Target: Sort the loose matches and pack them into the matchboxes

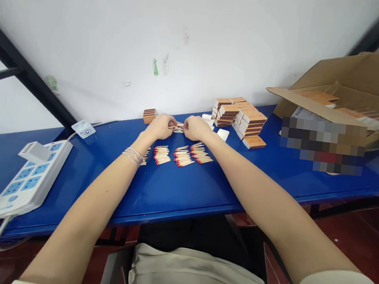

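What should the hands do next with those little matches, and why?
Probably carry the bundle of red-tipped wooden matchsticks to the small white cardboard tray beside the right hand. Both the left hand and the right hand pinch that bundle above the blue table, and the tray lies close by.

Both arms stretched far out toward 12 o'clock, left hand point(159, 127) and right hand point(194, 128) side by side, almost touching, fingers point(168, 124) curled in tight.

White wall point(203, 33), blue table point(186, 192) w/ dark red floor point(364, 237) below.
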Available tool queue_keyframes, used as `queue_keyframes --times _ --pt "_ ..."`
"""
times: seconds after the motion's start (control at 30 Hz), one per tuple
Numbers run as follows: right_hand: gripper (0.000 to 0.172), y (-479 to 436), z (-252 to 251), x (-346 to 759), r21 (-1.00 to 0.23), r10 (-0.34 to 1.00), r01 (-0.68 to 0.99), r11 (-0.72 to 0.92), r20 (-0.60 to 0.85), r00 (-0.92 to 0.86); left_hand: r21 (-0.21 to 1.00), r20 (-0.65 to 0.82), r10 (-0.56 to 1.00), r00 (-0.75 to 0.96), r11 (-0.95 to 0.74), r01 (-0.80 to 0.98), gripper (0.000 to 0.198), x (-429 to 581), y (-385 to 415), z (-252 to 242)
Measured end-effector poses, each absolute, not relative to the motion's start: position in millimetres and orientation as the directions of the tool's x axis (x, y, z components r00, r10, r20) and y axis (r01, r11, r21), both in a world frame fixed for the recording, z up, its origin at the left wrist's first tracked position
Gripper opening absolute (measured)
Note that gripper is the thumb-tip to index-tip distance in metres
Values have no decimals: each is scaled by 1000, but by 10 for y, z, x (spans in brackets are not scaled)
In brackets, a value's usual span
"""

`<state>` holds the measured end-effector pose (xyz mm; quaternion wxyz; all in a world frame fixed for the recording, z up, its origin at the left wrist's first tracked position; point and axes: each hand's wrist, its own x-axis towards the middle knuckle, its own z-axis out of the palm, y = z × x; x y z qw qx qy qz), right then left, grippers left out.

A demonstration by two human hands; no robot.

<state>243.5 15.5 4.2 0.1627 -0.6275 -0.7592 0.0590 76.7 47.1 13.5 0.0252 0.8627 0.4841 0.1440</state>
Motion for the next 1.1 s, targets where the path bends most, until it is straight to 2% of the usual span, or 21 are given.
queue_keyframes --times 0.3,0.5,0.63,0.83,1.1 --pt "21 113 161 2544 -324 981 932 162 152 -118 206 227 863 451 -495 844 23 756 455 138" --pt "20 131 193 2632 -437 985 898 53 169 24 225 149 796 586 -604 764 17 805 407 141" --pt "19 124 191 2639 -457 984 887 70 180 15 217 114 805 583 -592 776 16 813 419 138" --pt "19 92 217 2609 -440 981 893 92 196 -4 197 134 819 558 -574 795 18 789 432 122" --pt "19 53 226 2591 -438 980 890 125 194 -42 175 50 812 582 -581 795 21 708 356 275"
